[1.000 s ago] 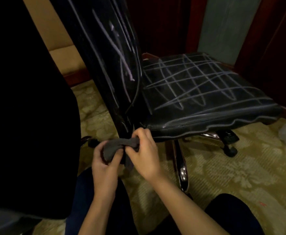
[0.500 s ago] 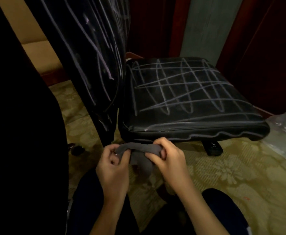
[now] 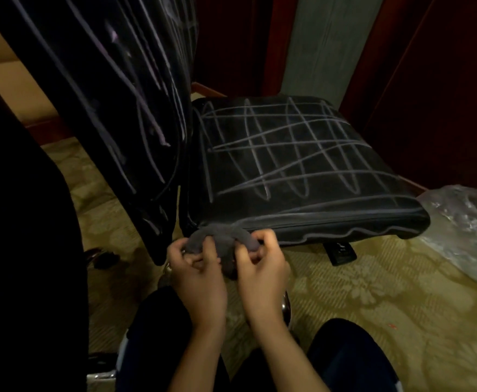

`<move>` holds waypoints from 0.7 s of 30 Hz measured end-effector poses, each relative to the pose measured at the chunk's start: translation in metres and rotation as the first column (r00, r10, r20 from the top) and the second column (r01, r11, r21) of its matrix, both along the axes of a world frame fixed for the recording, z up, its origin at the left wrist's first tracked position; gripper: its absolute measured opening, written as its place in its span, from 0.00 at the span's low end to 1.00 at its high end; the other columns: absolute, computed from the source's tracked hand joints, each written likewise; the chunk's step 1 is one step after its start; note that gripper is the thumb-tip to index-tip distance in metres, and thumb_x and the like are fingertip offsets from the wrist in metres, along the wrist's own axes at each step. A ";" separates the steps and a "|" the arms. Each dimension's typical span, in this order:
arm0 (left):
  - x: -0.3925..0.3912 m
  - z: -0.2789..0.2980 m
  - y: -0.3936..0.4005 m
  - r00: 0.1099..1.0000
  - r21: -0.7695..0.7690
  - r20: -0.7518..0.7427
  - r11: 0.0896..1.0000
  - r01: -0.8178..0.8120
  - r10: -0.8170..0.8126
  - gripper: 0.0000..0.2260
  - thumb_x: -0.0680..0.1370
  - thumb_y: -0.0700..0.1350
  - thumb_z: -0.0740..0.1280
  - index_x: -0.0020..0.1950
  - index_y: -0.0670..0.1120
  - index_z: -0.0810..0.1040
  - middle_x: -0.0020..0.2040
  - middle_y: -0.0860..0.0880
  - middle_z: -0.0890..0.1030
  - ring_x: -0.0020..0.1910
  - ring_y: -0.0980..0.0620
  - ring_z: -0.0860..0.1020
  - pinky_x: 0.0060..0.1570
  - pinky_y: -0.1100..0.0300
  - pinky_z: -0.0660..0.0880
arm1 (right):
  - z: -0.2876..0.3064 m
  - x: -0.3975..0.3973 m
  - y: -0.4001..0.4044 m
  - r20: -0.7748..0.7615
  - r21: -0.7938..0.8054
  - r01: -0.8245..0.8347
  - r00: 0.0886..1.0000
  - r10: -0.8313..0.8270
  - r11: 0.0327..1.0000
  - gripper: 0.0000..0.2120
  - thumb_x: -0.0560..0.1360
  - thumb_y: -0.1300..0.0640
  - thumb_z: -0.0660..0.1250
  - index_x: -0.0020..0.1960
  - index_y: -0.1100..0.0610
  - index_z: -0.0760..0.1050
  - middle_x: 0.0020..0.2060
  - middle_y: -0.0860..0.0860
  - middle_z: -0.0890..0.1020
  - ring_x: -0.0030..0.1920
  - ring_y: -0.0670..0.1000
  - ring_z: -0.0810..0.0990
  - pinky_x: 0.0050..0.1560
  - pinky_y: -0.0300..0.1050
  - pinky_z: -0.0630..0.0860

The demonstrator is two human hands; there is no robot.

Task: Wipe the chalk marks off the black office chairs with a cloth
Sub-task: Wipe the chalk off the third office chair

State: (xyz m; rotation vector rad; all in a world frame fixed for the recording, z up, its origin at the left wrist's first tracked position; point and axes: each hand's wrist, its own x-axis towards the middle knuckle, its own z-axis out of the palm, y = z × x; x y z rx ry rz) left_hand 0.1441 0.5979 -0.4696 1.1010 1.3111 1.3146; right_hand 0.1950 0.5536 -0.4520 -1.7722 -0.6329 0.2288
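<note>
Cloth is bunched into a grey roll running left to right, right at the near edge of the chair seat. Our left hand pinches one end and our right hand grips the other, fingers curled into it. Chalk lines criss-cross the seat, and long streaks run down the backrest. We can't read any writing or label. Compared with half a second ago, our hands and cloth sit closer to the seat edge, and more of the plastic bag shows.
</note>
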 end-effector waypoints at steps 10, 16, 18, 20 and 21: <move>-0.020 0.002 0.035 0.988 -0.097 0.100 0.987 0.131 -0.121 0.11 0.79 0.41 0.69 0.60 0.43 0.75 0.29 0.54 0.82 0.25 0.59 0.78 0.27 0.65 0.76 | -0.009 -0.003 0.014 0.169 -0.092 0.008 0.986 0.008 0.996 0.06 0.77 0.54 0.67 0.47 0.46 0.69 0.32 0.42 0.78 0.35 0.39 0.79 0.37 0.37 0.75; -0.022 0.007 0.047 0.987 -0.076 0.070 0.986 0.147 -0.142 0.08 0.82 0.44 0.65 0.60 0.46 0.73 0.30 0.51 0.82 0.29 0.55 0.82 0.31 0.61 0.79 | -0.010 -0.011 0.026 0.153 -0.046 -0.043 0.987 0.050 0.998 0.05 0.77 0.53 0.66 0.46 0.48 0.70 0.32 0.45 0.79 0.35 0.47 0.80 0.39 0.49 0.77; -0.006 0.009 0.028 0.990 -0.044 0.071 0.991 0.128 -0.125 0.06 0.82 0.45 0.66 0.57 0.51 0.73 0.34 0.50 0.83 0.34 0.55 0.84 0.34 0.62 0.79 | -0.011 -0.002 0.016 0.136 -0.004 0.021 0.990 -0.020 1.000 0.03 0.76 0.53 0.65 0.46 0.50 0.72 0.31 0.44 0.78 0.33 0.47 0.79 0.36 0.52 0.77; 0.011 0.009 0.008 0.978 -0.040 0.112 0.982 0.183 -0.177 0.08 0.81 0.42 0.68 0.56 0.52 0.72 0.36 0.51 0.84 0.36 0.56 0.84 0.36 0.64 0.80 | -0.015 0.013 0.001 0.111 0.022 0.107 0.988 -0.109 0.994 0.04 0.75 0.57 0.68 0.46 0.52 0.73 0.31 0.43 0.78 0.33 0.43 0.79 0.35 0.47 0.77; 0.018 0.008 0.000 0.971 -0.040 0.140 0.978 0.204 -0.196 0.09 0.80 0.40 0.68 0.56 0.51 0.72 0.36 0.50 0.84 0.36 0.55 0.85 0.37 0.63 0.81 | -0.017 0.021 -0.006 0.102 0.026 0.135 0.985 -0.137 0.991 0.06 0.75 0.60 0.69 0.46 0.52 0.73 0.32 0.43 0.78 0.34 0.41 0.79 0.34 0.41 0.75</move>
